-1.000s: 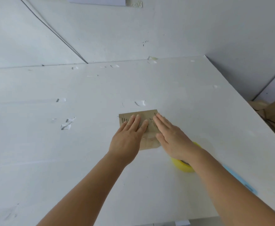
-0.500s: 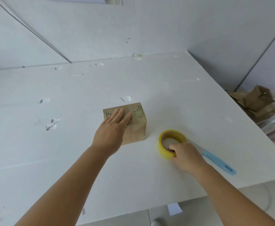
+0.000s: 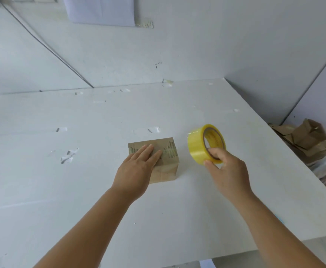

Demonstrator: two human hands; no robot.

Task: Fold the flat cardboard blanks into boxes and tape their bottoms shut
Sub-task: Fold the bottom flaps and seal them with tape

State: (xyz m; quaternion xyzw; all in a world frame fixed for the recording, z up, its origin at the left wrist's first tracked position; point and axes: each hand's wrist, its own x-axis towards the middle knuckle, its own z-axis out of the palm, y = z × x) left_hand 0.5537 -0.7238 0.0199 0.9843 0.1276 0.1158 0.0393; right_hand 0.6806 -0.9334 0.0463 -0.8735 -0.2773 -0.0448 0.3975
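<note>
A person's left hand (image 3: 137, 172) presses flat, fingers straight, on top of a small folded cardboard box (image 3: 165, 167) standing near the middle of a white table (image 3: 42, 190) — while the right hand (image 3: 227, 171) grips a roll of yellow tape (image 3: 200, 144), fingers curled through its core, lifted off the table just right of the box. Scraps of used tape (image 3: 67, 156) dot the tabletop, and crumpled brown cardboard (image 3: 305, 138) lies heaped beyond the table's right edge.
</note>
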